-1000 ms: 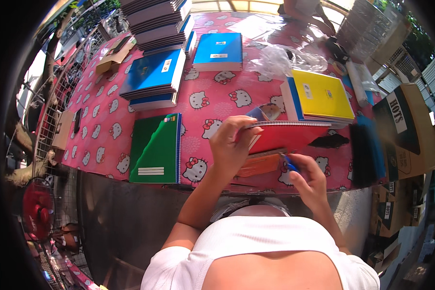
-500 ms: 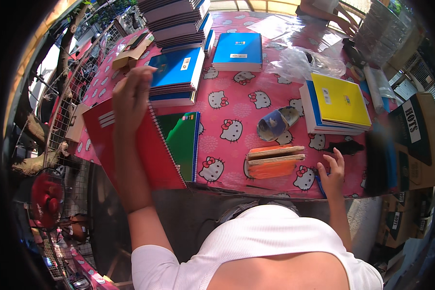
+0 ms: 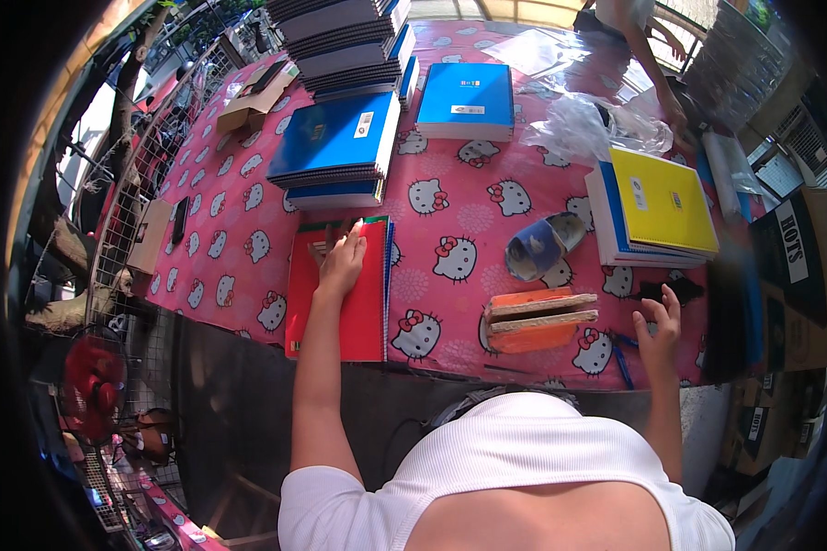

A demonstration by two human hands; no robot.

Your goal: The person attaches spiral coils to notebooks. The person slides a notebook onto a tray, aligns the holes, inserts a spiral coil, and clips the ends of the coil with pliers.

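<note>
A red spiral notebook (image 3: 363, 303) lies at the near edge of the table, over a green notebook (image 3: 322, 225) that shows only as a strip at the top. My left hand (image 3: 342, 268) rests flat on the red cover, fingers stretched toward its top edge. Off to the right, my right hand (image 3: 659, 328) is empty, its fingers apart and slightly curled. Beside it lies a blue pen (image 3: 624, 365), and just beyond its fingertips is a black crumpled item (image 3: 673, 287). An orange block with two rough, pale strips (image 3: 540, 332) sits between my hands, nearer the right one.
Blue notebooks (image 3: 335, 138) stand stacked beyond my left hand, with a taller pile (image 3: 345, 41) behind. Another blue stack (image 3: 466, 96) and a yellow-topped one (image 3: 663, 200) stand farther right. A tape roll (image 3: 535, 250), clear plastic (image 3: 597, 124) and cartons (image 3: 799, 266) are around. Another person's arm (image 3: 651, 69) reaches in.
My left hand has come down and rightward, and the tilted red notebook now lies squarely over the green one. My right hand stays near the pen. The other person's arm has reached toward the table.
</note>
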